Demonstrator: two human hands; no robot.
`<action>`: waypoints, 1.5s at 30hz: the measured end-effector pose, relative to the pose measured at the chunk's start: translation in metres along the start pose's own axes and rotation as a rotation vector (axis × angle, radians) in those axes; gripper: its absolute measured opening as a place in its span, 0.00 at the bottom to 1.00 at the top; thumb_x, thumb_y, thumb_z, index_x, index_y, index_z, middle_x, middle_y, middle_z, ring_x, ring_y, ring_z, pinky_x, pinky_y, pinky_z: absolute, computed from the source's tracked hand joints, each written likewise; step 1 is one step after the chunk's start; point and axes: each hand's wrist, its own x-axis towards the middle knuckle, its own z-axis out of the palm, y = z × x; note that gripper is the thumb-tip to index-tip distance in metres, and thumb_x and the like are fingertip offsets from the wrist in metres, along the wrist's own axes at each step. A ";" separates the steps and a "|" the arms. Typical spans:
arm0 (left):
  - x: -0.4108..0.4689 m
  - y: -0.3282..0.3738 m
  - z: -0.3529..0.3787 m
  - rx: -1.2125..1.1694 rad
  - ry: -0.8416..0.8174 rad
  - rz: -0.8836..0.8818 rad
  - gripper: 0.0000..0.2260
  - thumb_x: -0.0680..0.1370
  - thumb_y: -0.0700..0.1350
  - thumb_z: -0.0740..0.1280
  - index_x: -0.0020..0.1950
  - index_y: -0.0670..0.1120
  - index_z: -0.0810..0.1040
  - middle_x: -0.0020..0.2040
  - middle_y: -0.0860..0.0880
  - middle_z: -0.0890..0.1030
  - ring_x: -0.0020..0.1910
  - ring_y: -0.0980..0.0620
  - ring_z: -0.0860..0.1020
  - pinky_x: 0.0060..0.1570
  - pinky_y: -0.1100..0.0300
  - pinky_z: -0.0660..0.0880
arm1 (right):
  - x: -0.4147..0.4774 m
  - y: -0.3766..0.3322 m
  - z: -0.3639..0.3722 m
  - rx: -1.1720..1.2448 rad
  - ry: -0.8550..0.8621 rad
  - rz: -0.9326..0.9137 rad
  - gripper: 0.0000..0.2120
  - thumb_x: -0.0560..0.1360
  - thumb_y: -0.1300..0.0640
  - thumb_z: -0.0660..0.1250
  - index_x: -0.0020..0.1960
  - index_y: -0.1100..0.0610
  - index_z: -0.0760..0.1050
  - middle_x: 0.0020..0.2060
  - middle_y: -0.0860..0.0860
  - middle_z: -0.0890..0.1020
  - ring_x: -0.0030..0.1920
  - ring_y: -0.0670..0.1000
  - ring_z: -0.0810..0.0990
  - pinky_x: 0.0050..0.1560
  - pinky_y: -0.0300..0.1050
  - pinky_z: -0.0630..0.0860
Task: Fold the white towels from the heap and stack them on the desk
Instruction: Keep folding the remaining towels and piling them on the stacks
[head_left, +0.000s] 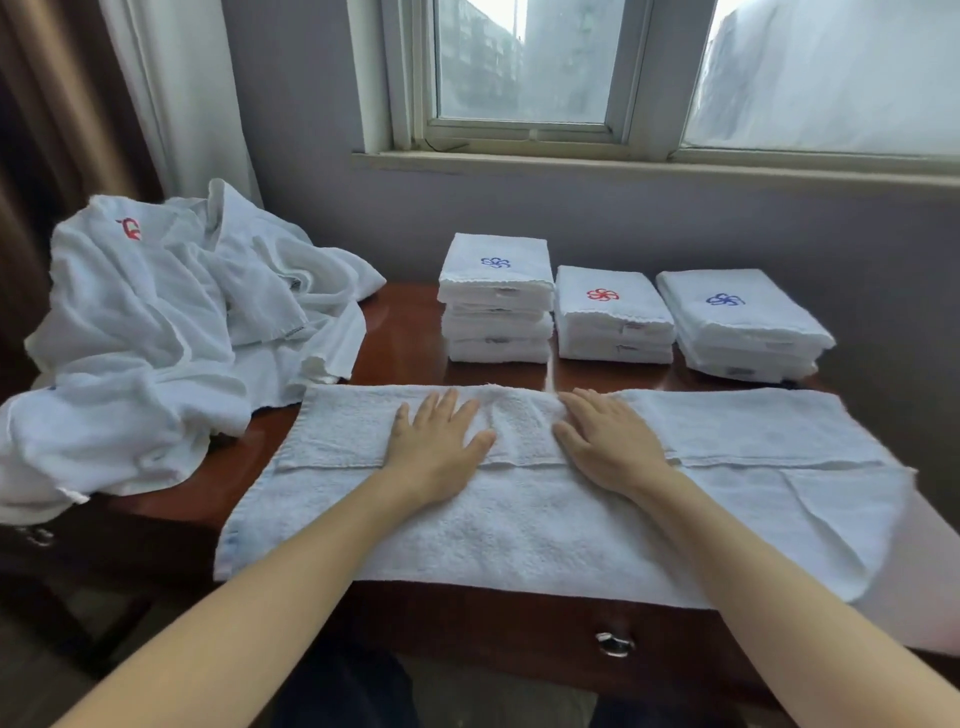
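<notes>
Both hands flat on a half-folded white towel at the front of the tabletop

The left hand (436, 441) and right hand (608, 441) press the towel (519, 530) with straight, spread fingers, gripping nothing. Its far edge is folded toward the person. The heap (156, 332) lies at the left of the tabletop (405, 332); three stacks of folded towels (613, 317) stand behind the hands
</notes>
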 end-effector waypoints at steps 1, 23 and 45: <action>0.004 0.005 0.001 0.005 0.000 0.012 0.28 0.82 0.63 0.45 0.81 0.56 0.46 0.81 0.51 0.44 0.80 0.51 0.41 0.76 0.44 0.38 | 0.000 0.006 -0.001 -0.002 0.005 0.010 0.26 0.82 0.43 0.51 0.78 0.51 0.59 0.77 0.50 0.61 0.78 0.50 0.56 0.78 0.48 0.49; 0.029 -0.040 -0.033 -0.140 0.412 -0.107 0.13 0.80 0.48 0.63 0.63 0.50 0.76 0.60 0.48 0.75 0.60 0.47 0.72 0.57 0.52 0.71 | 0.021 -0.025 -0.024 0.178 0.116 -0.149 0.22 0.80 0.51 0.62 0.73 0.50 0.68 0.70 0.46 0.72 0.73 0.47 0.65 0.77 0.54 0.48; 0.037 -0.078 -0.019 -0.532 0.458 -0.156 0.17 0.79 0.49 0.66 0.67 0.56 0.76 0.58 0.55 0.80 0.60 0.53 0.76 0.64 0.51 0.71 | 0.050 -0.065 0.016 0.238 0.114 -0.124 0.19 0.79 0.51 0.62 0.70 0.49 0.71 0.69 0.44 0.73 0.69 0.48 0.68 0.76 0.51 0.56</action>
